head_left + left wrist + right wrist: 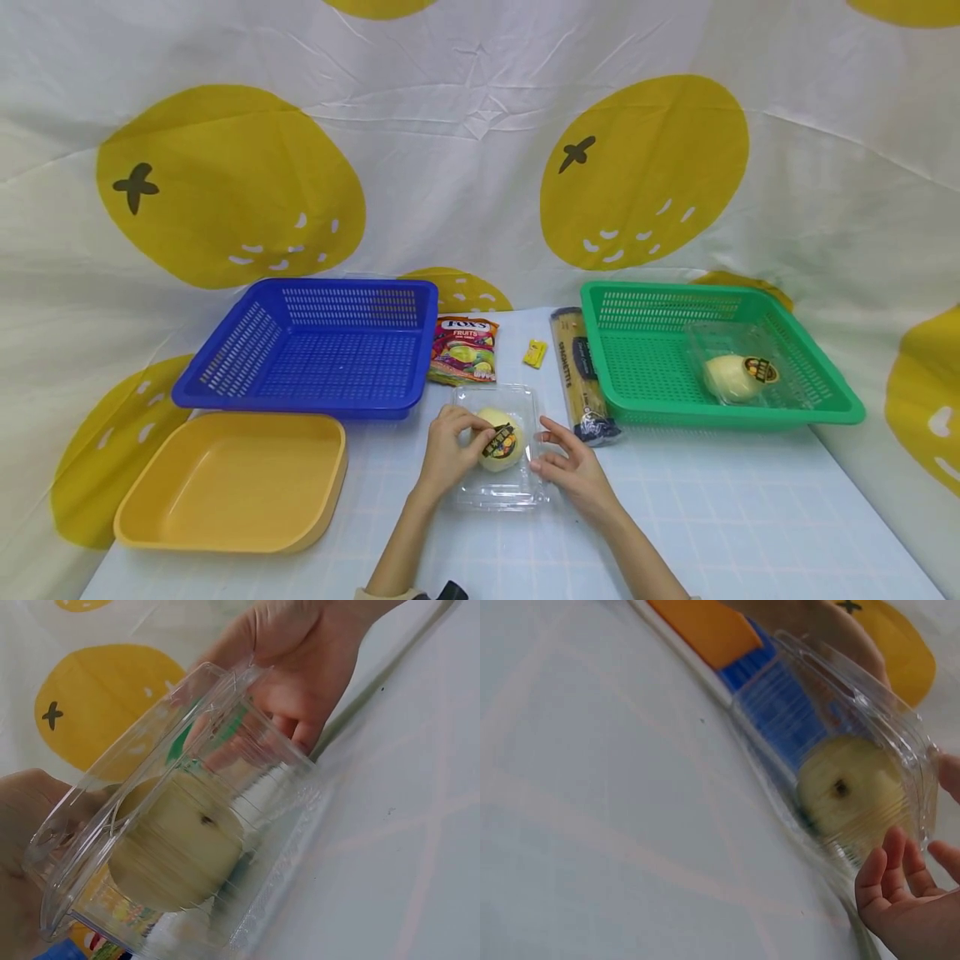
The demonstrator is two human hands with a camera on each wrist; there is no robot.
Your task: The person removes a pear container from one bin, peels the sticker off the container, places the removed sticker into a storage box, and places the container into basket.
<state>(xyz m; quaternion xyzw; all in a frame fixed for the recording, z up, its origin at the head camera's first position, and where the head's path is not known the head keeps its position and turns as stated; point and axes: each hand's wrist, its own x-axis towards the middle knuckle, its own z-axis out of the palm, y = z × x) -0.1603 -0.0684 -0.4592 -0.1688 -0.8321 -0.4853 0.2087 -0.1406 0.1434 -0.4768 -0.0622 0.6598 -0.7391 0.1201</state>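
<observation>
In front of me a clear plastic clamshell box (480, 497) lies on the table with a round pale yellow fruit (176, 840) inside. The fruit has a small dark spot on its side. A dark round sticker label (504, 442) with a colourful print sits on the lid over the fruit. My left hand (452, 448) is over the box's left side, thumb and forefinger pinching the label's left edge. At the right side my right hand (576, 471) has loosely bent, spread fingers, with fingertips (894, 844) right at the box wall.
A blue basket (330, 408) and a yellow tray (333, 492) stand left. In the green basket (720, 414) at right lies another labelled fruit box (738, 375). Behind my box are a candy bag (465, 350), a small yellow packet (535, 353) and a spaghetti pack (576, 375).
</observation>
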